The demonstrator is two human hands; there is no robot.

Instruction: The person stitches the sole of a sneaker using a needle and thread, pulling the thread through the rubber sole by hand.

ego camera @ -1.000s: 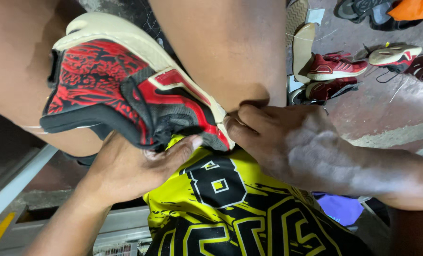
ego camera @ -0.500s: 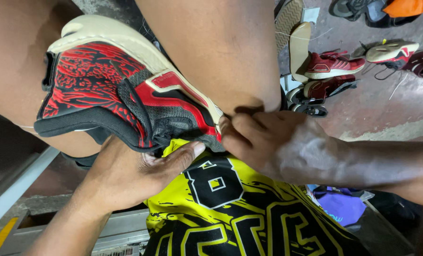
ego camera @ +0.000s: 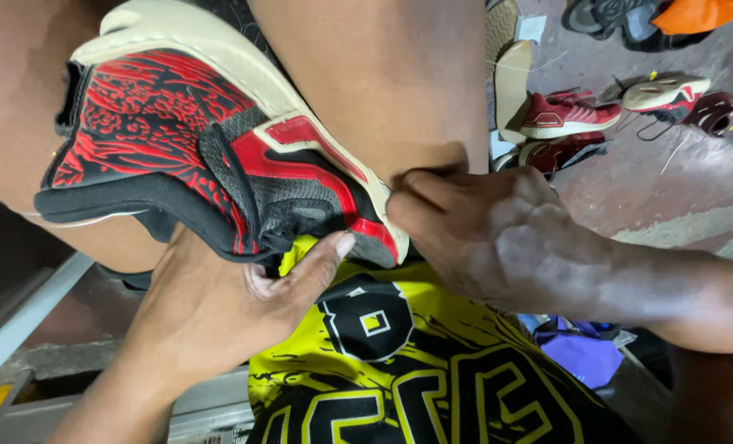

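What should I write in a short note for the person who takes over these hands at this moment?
Left hand: under the red and black sneaker, thumb on its upper, holding it between the knees.
Right hand: fingers curled at the toe end against the cream sole.
Yellow and black shirt lies below.
Done: sneaker is braced.
Left: cannot tell; the right fingertips are hidden.

A rough grey-and-reddish concrete floor (ego camera: 695,189) fills the far right, strewn with loose footwear: a red knit sneaker (ego camera: 568,113), a second dark red shoe (ego camera: 562,152) just nearer, a cream-soled shoe (ego camera: 666,90) and a tan insole (ego camera: 513,82). At near left runs a pale grey metal rail (ego camera: 21,316). Purple cloth (ego camera: 580,353) lies near right
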